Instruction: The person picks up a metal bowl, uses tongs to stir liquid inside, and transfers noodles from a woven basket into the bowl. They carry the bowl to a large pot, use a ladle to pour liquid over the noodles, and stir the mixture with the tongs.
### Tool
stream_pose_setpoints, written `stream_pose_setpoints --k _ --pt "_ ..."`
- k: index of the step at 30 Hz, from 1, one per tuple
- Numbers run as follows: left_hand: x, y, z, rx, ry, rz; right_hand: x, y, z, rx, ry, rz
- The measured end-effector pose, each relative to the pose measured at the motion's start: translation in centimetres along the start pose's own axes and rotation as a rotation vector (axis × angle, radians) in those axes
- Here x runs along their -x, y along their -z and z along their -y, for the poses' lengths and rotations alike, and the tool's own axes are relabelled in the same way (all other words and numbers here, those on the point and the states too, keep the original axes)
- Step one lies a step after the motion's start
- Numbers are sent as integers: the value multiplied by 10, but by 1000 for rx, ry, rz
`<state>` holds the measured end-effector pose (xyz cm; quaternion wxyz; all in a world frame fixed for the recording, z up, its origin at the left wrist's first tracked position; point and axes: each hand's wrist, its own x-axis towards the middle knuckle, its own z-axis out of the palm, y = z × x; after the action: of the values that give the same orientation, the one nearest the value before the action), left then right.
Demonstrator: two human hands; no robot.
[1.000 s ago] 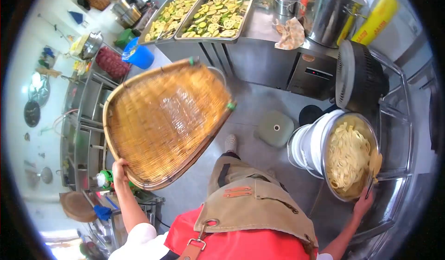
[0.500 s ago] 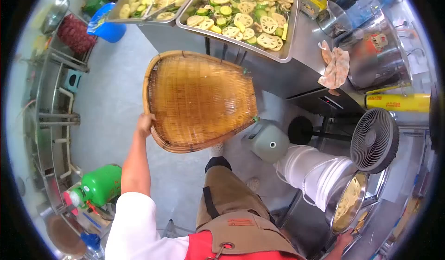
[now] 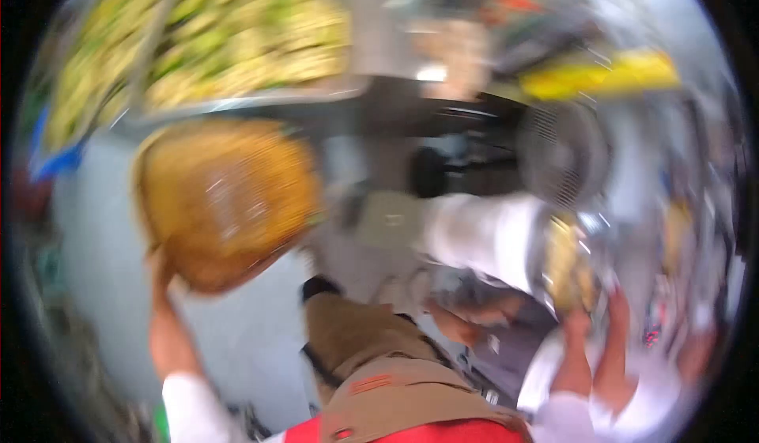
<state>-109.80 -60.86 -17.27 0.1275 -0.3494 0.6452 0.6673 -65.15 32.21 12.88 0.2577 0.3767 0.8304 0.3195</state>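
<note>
The whole view is blurred by motion. On the left, my left hand (image 3: pixel 160 265) grips the rim of a shallow woven bamboo basket (image 3: pixel 229 198), fingers closed on its lower left edge. The basket's inside faces up and holds nothing that I can make out. At the lower right, my right hand (image 3: pixel 577 323) is at the near edge of a metal bowl (image 3: pixel 544 273) with pale yellow food (image 3: pixel 565 257) in it. Its fingers are smeared, so their grip is unclear.
Trays of sliced vegetables (image 3: pixel 253 36) lie at the upper left. White buckets (image 3: pixel 482 229) stand left of the bowl, below a round fan (image 3: pixel 563 150). Another person's forearm (image 3: pixel 615 356) reaches in beside my right hand. A blue bin (image 3: pixel 59 162) is far left.
The view has swung right and blurred. The basket, still in my left hand, appears further left and lower. More arms and white clothing of other people show at the lower right.
</note>
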Motion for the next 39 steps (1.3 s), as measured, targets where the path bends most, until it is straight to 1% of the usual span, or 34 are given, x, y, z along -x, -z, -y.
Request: stream_pose_setpoints --k 1,2,3,4,5,6,8,9,10,12,13,14,15,16,17,18,19,20,21,22,23,24,25,26,27,29,30,31,33,34,37,39 --pt "-10 4 14 94 -19 68 -5 -41 -25 -24 108 -128" --pt "-36 25 37 114 -63 158 -6 -40 -15 -357 -127 -64" --pt "-70 53 59 -108 -80 36 -4 -36 -6 -684 -380 -80" --pt "-93 72 77 -252 -67 -223 13 27 25 -774 -512 -163" --pt "-69 68 58 -771 -106 -389 7 11 22 -806 -556 -174" --pt "-73 83 63 -662 -77 -335 6 17 21 -786 -546 -135" --pt "-48 60 57 -952 -316 -606 7 14 20 -833 -497 -121" --pt "-37 54 56 -1018 -390 -632 8 14 18 -856 -465 -110" --pt "-1 23 38 -979 -371 -627 13 30 20 -868 -447 -120" --pt "65 -49 21 -673 -425 -505 15 31 15 -899 -385 -125" --pt "82 -82 23 -716 -391 -409 14 31 14 -915 -338 -129" --pt "121 -144 25 -736 -498 -473 14 29 11 -882 -321 -95" --pt "166 -195 18 -601 -354 -132 12 29 7 -852 -277 -64" --pt "198 -242 24 -475 -314 149 12 37 8 -902 -214 -65" --pt "230 -290 31 -342 -226 417 12 42 6 -954 -157 -69" --pt "266 -347 36 -339 -89 523 10 33 1 -1019 -102 -90" --pt "327 -396 8 -557 -153 719 5 25 -1 -1082 -58 -108" --pt "369 -432 -5 -613 -282 962 -1 27 2 -1112 5 -100" --pt "392 -468 1 -605 -263 1127 -2 30 0 -1135 37 -90" --pt "415 -498 -4 -677 -274 1204 3 29 -8 -1149 38 -74" --pt "439 -530 -5 -755 -275 1308 8 37 -14 -1109 28 -10" --pt "448 -562 4 -845 -234 1319 12 48 -18 -1065 10 71" --pt "457 -589 19 -937 -182 1325 16 43 -24 -1036 40 -13" --pt "485 -609 18 -900 -121 1280 16 42 -32 -1064 43 -9" --pt "506 -626 9 -846 -72 1215 16 46 -39 -1015 12 -18" --pt "527 -654 14 -871 36 1200 9 50 -48 -953 -59 -61" --pt "533 -664 15 -885 85 1183 3 51 -50 -937 -103 -84" --pt "530 -670 26 -864 66 1144 -2 51 -51 -921 -148 -102" --pt "513 -678 48 -830 18 1073 -37 33 -39 -978 -135 -65" --pt "518 -677 43 -809 75 1093 -51 26 -32 -1007 -132 -47" --pt "522 -675 46 -741 33 1033 -75 47 -4 -972 100 93" --pt "523 -674 45 -690 72 1031 -54 63 1 -830 277 -1"
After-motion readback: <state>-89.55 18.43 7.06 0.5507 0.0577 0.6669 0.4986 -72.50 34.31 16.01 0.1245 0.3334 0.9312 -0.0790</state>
